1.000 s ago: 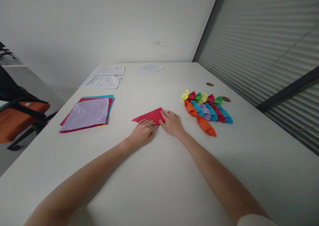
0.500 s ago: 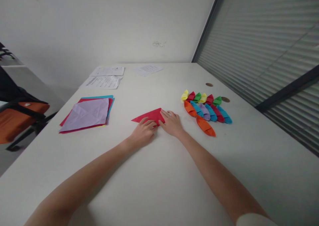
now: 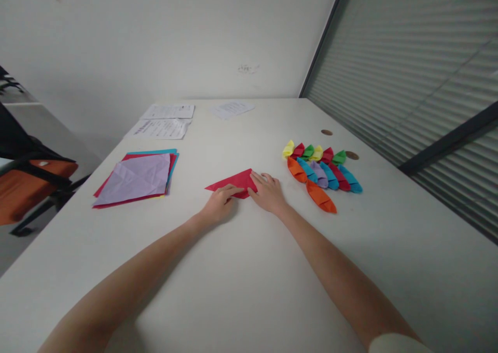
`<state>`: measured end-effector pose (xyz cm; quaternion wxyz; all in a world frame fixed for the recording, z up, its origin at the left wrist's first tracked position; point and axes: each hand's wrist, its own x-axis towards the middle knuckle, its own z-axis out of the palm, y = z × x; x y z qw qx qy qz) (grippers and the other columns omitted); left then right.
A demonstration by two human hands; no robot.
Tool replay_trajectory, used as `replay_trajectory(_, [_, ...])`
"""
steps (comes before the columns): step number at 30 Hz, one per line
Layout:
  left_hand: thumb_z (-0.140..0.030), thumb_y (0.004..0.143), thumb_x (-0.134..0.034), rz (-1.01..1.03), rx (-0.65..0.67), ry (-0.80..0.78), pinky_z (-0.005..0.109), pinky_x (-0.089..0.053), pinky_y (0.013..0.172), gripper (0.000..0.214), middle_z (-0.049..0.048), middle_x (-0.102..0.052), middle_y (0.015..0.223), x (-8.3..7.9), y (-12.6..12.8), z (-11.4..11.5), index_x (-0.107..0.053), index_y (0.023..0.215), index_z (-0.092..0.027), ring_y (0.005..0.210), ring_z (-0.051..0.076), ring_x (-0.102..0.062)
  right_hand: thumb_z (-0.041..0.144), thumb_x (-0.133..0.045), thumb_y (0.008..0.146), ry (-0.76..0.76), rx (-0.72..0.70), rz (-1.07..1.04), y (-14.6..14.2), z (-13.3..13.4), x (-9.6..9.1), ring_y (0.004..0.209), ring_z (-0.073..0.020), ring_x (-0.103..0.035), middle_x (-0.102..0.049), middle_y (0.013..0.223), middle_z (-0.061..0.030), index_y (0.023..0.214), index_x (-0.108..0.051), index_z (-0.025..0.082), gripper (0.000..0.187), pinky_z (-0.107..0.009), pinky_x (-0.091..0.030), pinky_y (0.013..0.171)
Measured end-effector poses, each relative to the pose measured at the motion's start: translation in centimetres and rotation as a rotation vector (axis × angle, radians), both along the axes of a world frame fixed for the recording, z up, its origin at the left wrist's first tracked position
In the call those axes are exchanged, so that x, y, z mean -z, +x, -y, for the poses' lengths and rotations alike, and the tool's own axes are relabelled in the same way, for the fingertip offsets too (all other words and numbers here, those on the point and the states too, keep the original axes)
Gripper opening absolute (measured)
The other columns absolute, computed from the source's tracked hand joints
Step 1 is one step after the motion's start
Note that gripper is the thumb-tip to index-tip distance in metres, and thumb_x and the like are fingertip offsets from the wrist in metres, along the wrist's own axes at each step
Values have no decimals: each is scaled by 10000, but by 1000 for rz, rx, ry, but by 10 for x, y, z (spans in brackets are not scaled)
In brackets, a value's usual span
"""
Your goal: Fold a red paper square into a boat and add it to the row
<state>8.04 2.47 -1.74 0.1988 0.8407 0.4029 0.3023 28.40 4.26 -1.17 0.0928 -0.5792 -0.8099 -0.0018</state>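
A folded piece of red origami paper (image 3: pixel 236 180) lies flat on the white table in front of me, with a point toward the left. My left hand (image 3: pixel 221 202) is at its near edge, index finger stretched along the paper and the other fingers curled under. My right hand (image 3: pixel 268 192) holds down the right end, with fingers and thumb pressed onto it. Part of the paper's right side is hidden beneath these fingers.
To the left lies a stack of coloured paper sheets (image 3: pixel 136 179), lilac on top. Several folded paper pieces (image 3: pixel 319 174) sit in rows at the right, with a separate orange piece (image 3: pixel 321 196) nearer me. Printed sheets (image 3: pixel 163 127) lie farther back. An orange chair (image 3: pixel 35 184) stands left.
My left hand has slid slightly left and toward me along the red paper, uncovering more of its near edge. The right hand and the paper have stayed in place.
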Motion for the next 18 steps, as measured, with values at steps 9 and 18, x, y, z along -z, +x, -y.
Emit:
replay_trajectory(9, [-116, 828, -503, -394, 94, 254, 444, -463, 951, 461, 130, -612, 1231, -9, 5, 14, -603, 1275, -166, 1063, 267, -581, 425, -351, 961, 7, 7, -12, -1, 0, 0, 1340, -304, -372, -376, 1550, -50, 1461, -412, 168, 566, -471, -314, 1054])
replay_trajectory(18, [-145, 822, -532, -400, 111, 244, 451, -447, 972, 441, 128, -638, 1238, -13, 8, 17, -598, 1258, -153, 1108, 276, -575, 428, -357, 958, 21, 5, -11, -1, 0, 1, 1332, -303, -377, -378, 1551, -49, 1457, -419, 168, 565, -473, -316, 1054])
